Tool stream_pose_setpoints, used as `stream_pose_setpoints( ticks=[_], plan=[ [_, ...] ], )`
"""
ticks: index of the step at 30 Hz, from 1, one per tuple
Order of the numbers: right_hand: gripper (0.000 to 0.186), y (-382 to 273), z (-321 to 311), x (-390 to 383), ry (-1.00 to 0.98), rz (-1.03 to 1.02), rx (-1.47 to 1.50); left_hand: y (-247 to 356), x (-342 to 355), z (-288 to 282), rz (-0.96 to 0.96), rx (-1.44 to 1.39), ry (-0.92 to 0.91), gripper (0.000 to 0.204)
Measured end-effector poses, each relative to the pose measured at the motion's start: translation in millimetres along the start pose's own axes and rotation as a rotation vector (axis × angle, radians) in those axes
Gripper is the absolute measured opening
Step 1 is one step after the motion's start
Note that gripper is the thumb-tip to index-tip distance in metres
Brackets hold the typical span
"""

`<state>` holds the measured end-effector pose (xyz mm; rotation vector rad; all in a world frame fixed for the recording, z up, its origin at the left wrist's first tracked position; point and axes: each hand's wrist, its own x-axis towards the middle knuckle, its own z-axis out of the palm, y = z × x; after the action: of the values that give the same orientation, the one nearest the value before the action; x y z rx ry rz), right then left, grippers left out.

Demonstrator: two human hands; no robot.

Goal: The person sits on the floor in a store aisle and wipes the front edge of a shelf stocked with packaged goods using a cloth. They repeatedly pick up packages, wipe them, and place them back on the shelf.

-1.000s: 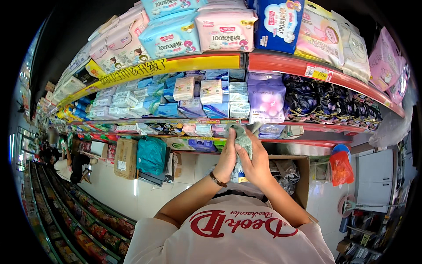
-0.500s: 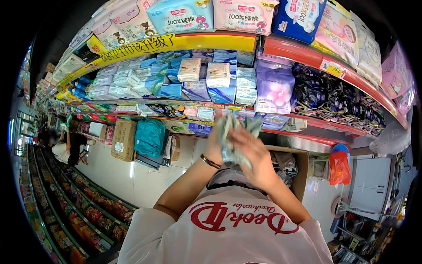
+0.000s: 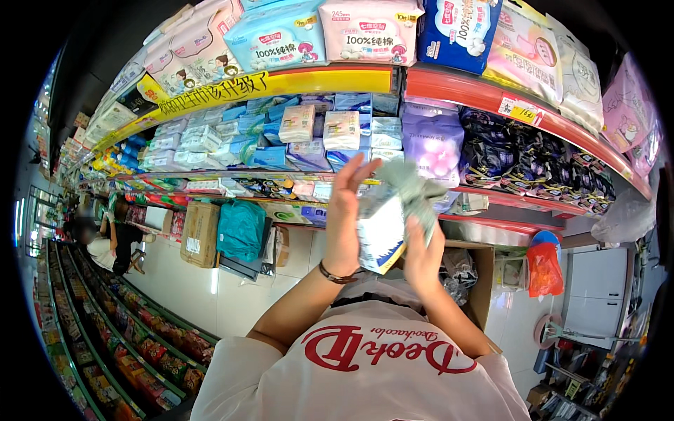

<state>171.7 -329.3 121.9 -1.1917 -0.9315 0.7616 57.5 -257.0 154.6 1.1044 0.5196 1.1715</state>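
My left hand (image 3: pixel 342 228) is raised with its fingers stretched up and apart, beside the left side of a small white package (image 3: pixel 379 238) with a blue-and-yellow edge. My right hand (image 3: pixel 425 256) grips a crumpled grey-green cloth (image 3: pixel 407 179), blurred by movement, against that package. Both hands are in front of the middle shelf's stacked blue, white and pink packets (image 3: pixel 340 130), near a purple pillow-shaped pack (image 3: pixel 432 137).
Top-shelf packs (image 3: pixel 369 31) sit above red and yellow shelf edges (image 3: pixel 456 84). An open carton (image 3: pixel 477 281) stands below, with a cardboard box (image 3: pixel 200 231) and teal bag (image 3: pixel 239 231) at left. People (image 3: pixel 105 245) are farther left. A red bag (image 3: pixel 544 270) is at right.
My hands were pressed together around the cloth and package; now my left fingers have lifted and spread, while my right hand has turned the package, showing more of its white face.
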Motion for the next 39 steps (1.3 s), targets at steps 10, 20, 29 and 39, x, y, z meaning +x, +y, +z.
stream_pose_setpoints(
  ticks=[10,20,29,39],
  plan=[
    [0.041,19,-17,-3,-0.189,0.739,1.064,-17,-9,5,0.519,0.918,-0.293,0.117],
    [0.032,-28,-29,0,-0.280,-0.079,-0.276,-15,4,-35,0.207,1.140,-0.237,0.106],
    [0.026,18,-27,36,-0.163,0.335,-0.027,4,-18,-37,-0.405,-0.279,-0.225,0.095],
    [0.040,41,9,7,-0.056,0.870,0.886,-12,1,-55,-0.121,0.461,-0.239,0.079]
  ],
)
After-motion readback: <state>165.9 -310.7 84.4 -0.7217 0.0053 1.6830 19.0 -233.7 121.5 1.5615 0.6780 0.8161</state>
